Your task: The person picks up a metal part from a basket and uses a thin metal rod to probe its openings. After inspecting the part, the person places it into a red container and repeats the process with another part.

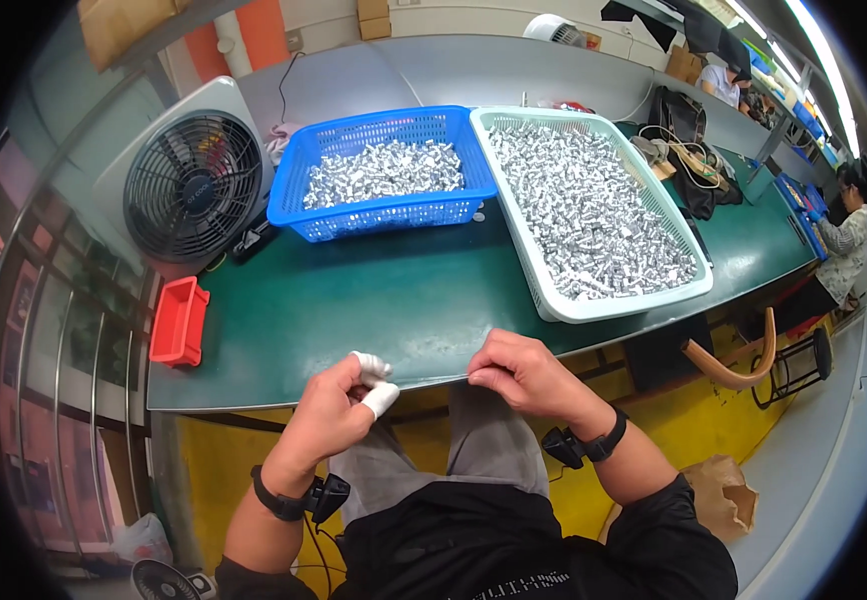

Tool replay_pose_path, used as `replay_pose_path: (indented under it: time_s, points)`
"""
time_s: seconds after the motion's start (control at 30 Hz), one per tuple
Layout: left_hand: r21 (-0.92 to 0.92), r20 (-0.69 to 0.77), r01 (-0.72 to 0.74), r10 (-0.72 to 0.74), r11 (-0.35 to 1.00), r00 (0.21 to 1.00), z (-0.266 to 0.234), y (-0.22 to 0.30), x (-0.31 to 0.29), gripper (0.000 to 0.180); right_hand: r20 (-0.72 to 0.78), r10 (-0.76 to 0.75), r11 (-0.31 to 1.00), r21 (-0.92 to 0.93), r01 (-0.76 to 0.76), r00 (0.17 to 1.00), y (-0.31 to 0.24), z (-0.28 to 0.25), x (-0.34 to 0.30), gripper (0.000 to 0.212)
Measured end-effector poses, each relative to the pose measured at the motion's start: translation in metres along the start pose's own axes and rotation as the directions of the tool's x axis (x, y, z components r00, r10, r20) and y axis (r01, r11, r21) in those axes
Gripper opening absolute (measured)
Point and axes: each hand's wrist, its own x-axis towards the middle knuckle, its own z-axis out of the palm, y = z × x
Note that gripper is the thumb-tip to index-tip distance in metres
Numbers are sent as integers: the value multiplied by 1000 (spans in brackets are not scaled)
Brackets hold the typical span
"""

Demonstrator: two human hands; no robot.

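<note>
tabletop [324,300] spreads open between its near edge and the blue basket [384,219] of metal parts [384,172]; by that edge, left hand [337,402] curls, white finger covers [382,400] on, grip unclear; right hand [522,372] presses thumb to finger, anything pinched indiscernible.

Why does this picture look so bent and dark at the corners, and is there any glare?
In the head view, fisheye distortion bows the railing and the corners go black; also in the head view, ceiling lights glare white at upper right, while a soft sheen lies on the green tabletop.
</note>
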Motion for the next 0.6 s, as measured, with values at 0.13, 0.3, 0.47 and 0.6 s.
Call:
replay_pose_path:
  time_s: [0.13, 0.3, 0.47, 0.6]
  points:
    - [62, -59, -62, 66, 996, 996, -16, 15, 18, 17, -112, 72, 997, 8, -72, 991, 18, -5, -1, 9]
    - [416, -202, -182, 285, 891, 937, -37, 48, 70, 27, -181, 262, 959, 159, -234, 948, 43, -2, -3, 12]
    - [853, -103, -311, 718, 420, 689, -62, 33, 139, 33, -146, 339, 922, 246, -298, 929, 47, -1, -2, 14]
    - [912, -23, -285, 732, 295, 681, -59, 11, 174, 34, -101, 321, 906, 321, -274, 942, 44, 1, -4, 15]
